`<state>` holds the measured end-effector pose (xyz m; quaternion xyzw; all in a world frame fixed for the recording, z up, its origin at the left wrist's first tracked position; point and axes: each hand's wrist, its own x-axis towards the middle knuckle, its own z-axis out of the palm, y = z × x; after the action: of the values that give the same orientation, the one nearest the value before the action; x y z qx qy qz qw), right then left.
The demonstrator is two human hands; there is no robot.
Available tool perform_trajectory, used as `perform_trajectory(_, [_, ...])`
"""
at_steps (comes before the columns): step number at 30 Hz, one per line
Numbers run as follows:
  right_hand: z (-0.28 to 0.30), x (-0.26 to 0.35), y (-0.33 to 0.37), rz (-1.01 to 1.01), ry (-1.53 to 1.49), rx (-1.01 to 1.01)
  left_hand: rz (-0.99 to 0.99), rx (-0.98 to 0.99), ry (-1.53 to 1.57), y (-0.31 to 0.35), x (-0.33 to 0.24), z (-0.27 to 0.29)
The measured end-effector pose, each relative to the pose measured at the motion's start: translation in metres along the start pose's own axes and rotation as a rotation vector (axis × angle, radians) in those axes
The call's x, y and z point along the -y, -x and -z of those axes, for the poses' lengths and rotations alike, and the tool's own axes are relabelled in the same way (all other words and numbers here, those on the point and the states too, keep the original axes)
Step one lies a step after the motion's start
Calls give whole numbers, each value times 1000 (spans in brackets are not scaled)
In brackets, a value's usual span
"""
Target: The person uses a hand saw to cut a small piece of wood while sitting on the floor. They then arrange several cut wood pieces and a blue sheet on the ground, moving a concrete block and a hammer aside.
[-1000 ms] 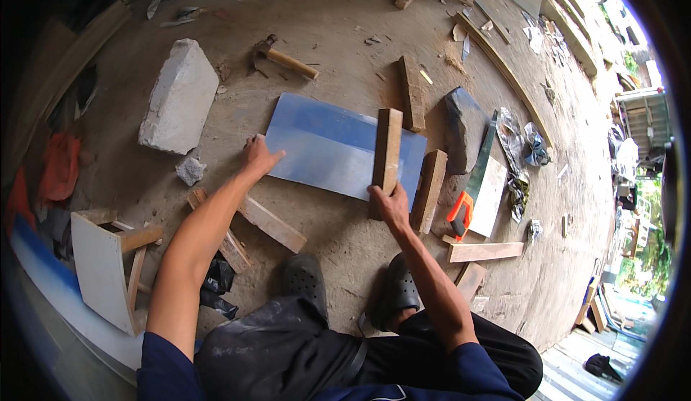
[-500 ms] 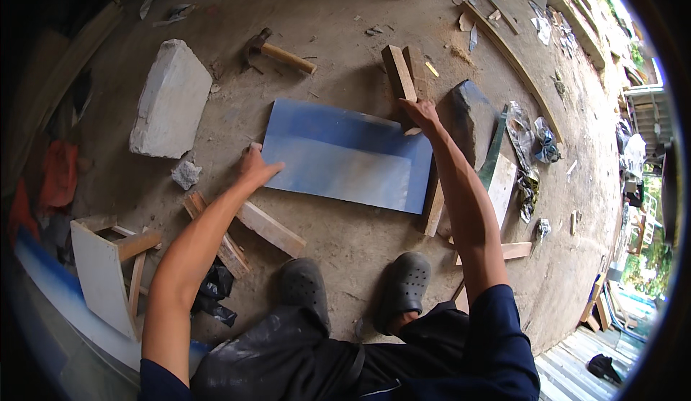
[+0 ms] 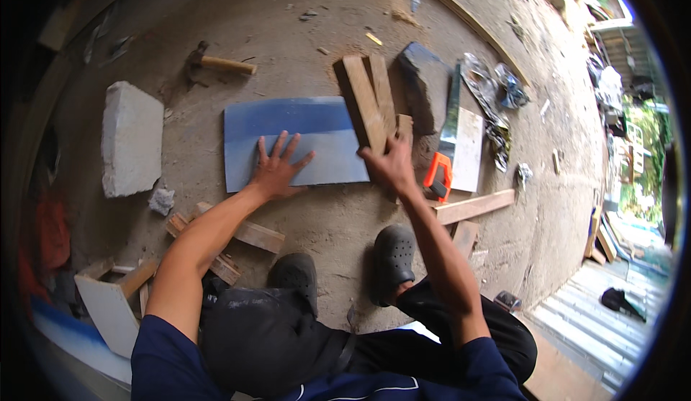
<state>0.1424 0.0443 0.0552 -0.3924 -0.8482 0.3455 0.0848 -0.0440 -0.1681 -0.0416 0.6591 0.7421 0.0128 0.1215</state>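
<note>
A blue and pale-blue sheet panel (image 3: 288,117) lies flat on the ground in front of me. Spread wide, the fingers of my left hand (image 3: 275,167) rest on its near half. At the panel's right end, my right hand (image 3: 392,165) grips the near end of a wooden block (image 3: 363,99), thumb on the left side. That block overlaps the panel's right edge. Beside it lies a second wood piece (image 3: 383,88), and a shorter wood end (image 3: 404,126) shows just behind my right fingers. How far my fingers wrap round the block is partly hidden.
A hammer (image 3: 227,64) lies beyond the panel, a pale concrete slab (image 3: 133,138) to the left. On the right are a dark stone (image 3: 426,88), an orange-handled saw (image 3: 439,176), a white board (image 3: 468,149) and crumpled plastic (image 3: 497,135). Wood offcuts (image 3: 259,237) lie near my feet.
My left hand has gone from the panel's left edge onto its face. My right hand has moved nearer with the wooden block, which has shifted toward me. The saw's orange handle now shows.
</note>
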Motion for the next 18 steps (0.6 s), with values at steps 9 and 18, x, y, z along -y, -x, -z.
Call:
perform_trajectory(9, [-63,-42,176,-241,279,-50,115,42,-57,-46,-3,19])
perform_trajectory(18, [-73,-71,202,-337,306,-38,10,49,-75,-37,-2,17])
